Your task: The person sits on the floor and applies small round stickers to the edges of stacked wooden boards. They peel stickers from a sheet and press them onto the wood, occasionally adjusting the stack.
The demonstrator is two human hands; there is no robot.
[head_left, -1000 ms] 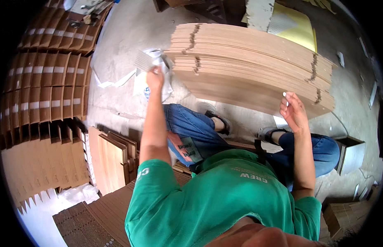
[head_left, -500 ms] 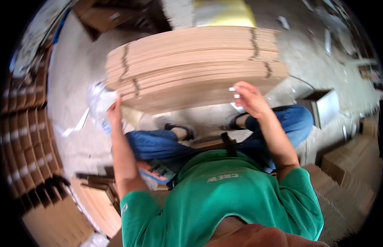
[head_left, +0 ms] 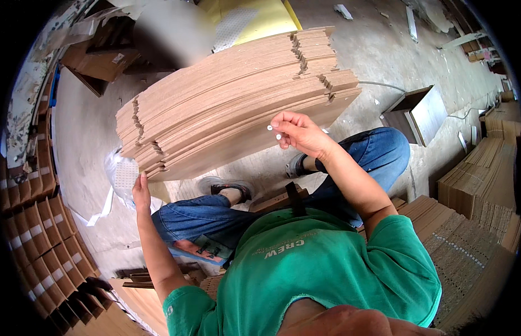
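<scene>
The left hand has its thumb and fingers closed on the lower edge of a pale sheet patterned with rows of small dots; the sheet stands up just beyond the fingertips. Behind it, on the hand's outer side, lies crumpled clear plastic, and a white strip trails on the floor to the left of the wrist.

The right hand is half curled, palm turned inward, with two small white discs at its fingertips — whether thumb and finger meet behind them I cannot tell.

The stack of brown boards lies ahead of both hands. Its long axis runs slantwise, from just beyond the left hand's fingertips away to the far right, past the right hand. The left hand is nearer the close end, slightly outside it; the right hand is in front of the long near side, well along toward the far end. From this angle the discs overlap that side, but I cannot tell whether they touch it.

To the right of the right hand, well apart, stands an open box. A yellow sheet lies beyond the stack — farther off than either hand.
</scene>
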